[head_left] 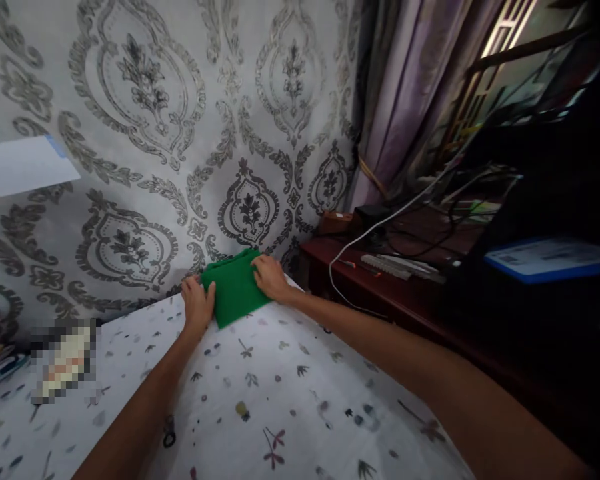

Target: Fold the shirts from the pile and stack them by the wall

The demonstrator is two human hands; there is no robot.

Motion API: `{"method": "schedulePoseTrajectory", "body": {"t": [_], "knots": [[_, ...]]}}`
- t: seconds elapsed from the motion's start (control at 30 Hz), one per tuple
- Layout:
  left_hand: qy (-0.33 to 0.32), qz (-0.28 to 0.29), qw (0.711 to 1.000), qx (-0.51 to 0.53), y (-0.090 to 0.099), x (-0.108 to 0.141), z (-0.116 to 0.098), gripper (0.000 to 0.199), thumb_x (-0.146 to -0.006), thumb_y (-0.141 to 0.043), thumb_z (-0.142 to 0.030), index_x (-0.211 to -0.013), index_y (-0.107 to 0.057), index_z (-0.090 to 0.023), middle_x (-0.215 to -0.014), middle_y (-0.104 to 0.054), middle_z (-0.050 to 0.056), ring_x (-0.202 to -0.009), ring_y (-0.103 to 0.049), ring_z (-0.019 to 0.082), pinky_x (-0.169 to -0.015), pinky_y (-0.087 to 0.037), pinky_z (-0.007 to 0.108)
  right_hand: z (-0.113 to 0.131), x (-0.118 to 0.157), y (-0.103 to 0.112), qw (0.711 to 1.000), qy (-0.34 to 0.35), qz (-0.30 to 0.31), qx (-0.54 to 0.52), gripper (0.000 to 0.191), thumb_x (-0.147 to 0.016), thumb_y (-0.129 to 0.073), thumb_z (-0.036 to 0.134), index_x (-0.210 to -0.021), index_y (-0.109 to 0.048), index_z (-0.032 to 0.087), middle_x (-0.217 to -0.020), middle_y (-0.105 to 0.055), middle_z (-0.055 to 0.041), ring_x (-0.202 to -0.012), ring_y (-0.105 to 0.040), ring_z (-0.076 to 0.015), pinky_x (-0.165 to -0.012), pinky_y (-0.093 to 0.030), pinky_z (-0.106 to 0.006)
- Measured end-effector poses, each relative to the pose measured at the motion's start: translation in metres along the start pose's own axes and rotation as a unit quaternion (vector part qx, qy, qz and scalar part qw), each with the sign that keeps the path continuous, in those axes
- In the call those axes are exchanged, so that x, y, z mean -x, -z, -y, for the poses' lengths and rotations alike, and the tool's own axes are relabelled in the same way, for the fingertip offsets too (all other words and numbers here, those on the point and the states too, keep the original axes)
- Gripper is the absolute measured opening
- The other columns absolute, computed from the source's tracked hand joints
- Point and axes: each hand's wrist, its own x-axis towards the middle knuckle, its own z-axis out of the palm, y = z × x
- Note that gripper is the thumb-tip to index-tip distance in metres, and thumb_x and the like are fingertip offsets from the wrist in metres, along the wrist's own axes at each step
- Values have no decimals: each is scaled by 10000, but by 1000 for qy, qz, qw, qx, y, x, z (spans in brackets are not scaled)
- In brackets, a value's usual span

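A folded green cloth lies at the far corner of the bed, against the wall. My left hand is at its left edge, thumb over the cloth and fingers around the side. On the opposite edge, my right hand has its fingers curled onto the fabric. Both hands grip the cloth from its sides, with the stacked folds showing along its back edge. Beneath it is a white bedsheet printed with small leaves and flowers.
A patterned grey wall rises directly behind the cloth. To the right stands a dark red desk with cables, including a white cable. A purple curtain hangs behind it. A blurred, pixelated item lies on the left of the bed.
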Motion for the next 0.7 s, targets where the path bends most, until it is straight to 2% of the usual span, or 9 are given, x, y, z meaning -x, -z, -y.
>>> {"method": "schedulePoseTrajectory", "body": {"t": [0.07,0.13,0.2,0.27,0.4,0.47,0.57,0.63,0.7], "knots": [[-93,15,992,-85,-5,20,-2,492,-839,-664,-377,-1264,-504,-188,-1511,-394,197,-1482,-241,348,-1217,-176,487,4,17,-4,996,83,16,20,323,-951,-489,218,-1242,-631,212,-1443,-550,-106,-1355,-454,-256,-1149,-296,-427],[-125,69,977,-159,-10,29,-2,453,-846,-656,-410,-1233,-548,-203,-1533,-408,195,-1490,-253,346,-1227,-117,496,4,27,-7,992,113,31,55,376,-994,-444,277,-1335,-585,203,-1522,-481,-117,-1420,-389,-263,-1171,-253,-483],[-90,112,971,-191,-14,27,0,445,-849,-654,-440,-1226,-567,-220,-1564,-402,187,-1514,-224,332,-1225,-92,505,2,31,-10,991,91,50,82,448,-1025,-387,347,-1422,-519,187,-1561,-428,-140,-1452,-351,-280,-1157,-270,-530],[-61,123,971,-196,-16,20,3,480,-847,-654,-470,-1250,-566,-224,-1599,-360,184,-1536,-174,317,-1220,-91,512,0,31,-10,992,61,66,88,492,-1036,-360,395,-1462,-482,181,-1581,-397,-146,-1465,-335,-279,-1148,-296,-532],[-63,127,973,-183,-16,8,2,555,-842,-653,-511,-1306,-566,-220,-1617,-319,197,-1542,-159,320,-1218,-55,533,2,27,-7,992,45,77,92,502,-1045,-348,403,-1481,-468,186,-1594,-375,-144,-1486,-301,-269,-1168,-279,-528],[-62,131,964,-223,-16,13,-5,591,-885,-588,-522,-1381,-521,-208,-1627,-293,195,-1542,-160,315,-1218,-33,549,5,28,-4,991,39,78,99,492,-1047,-346,394,-1474,-478,189,-1588,-386,-145,-1481,-312,-269,-1167,-285,-526],[-35,132,927,-349,-9,33,-18,674,-959,-410,-556,-1516,-356,-180,-1664,-199,161,-1550,-133,284,-1224,-79,553,9,34,2,984,81,86,131,421,-1039,-355,295,-1391,-565,201,-1561,-432,-135,-1456,-341,-284,-1129,-332,-550],[-41,155,894,-418,3,52,-21,735,-978,-293,-592,-1561,-255,-146,-1672,-180,149,-1553,-125,259,-1232,-115,532,5,38,1,967,163,100,166,395,-982,-390,157,-1277,-645,215,-1533,-474,-120,-1437,-345,-313,-1075,-363,-604],[-62,198,865,-457,22,72,-18,774,-980,-181,-619,-1581,-190,-130,-1673,-187,139,-1555,-114,231,-1242,-117,503,-2,38,-7,969,178,54,162,381,-947,-399,118,-1158,-703,213,-1438,-568,-147,-1342,-445,-333,-1033,-374,-625]]}}
